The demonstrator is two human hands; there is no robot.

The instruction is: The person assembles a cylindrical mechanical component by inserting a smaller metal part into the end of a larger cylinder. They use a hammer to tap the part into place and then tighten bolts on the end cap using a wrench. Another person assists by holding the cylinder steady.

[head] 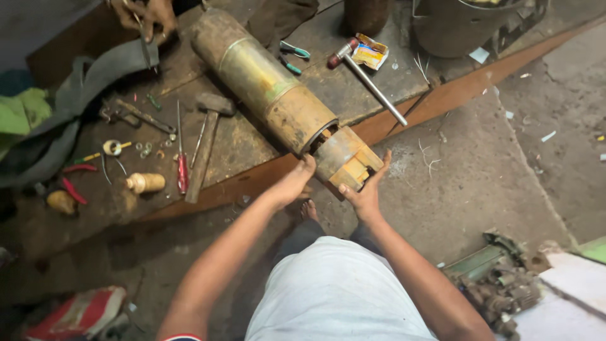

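Observation:
A long rusty cylindrical motor body lies slanted across a raised concrete ledge, its near end sticking out over the edge. A blocky rusty end piece sits at that near end, slightly apart from the cylinder. My left hand grips the left side of the end piece where it meets the cylinder. My right hand cups its lower right corner. Both arms reach forward from my body, which is in a pale garment.
A hammer, a red-handled screwdriver, pliers, washers and a wooden spool lie left of the cylinder. A metal rod tool and a small packet lie to the right. Another person's hand holds a tool at top left. Machine parts sit at lower right.

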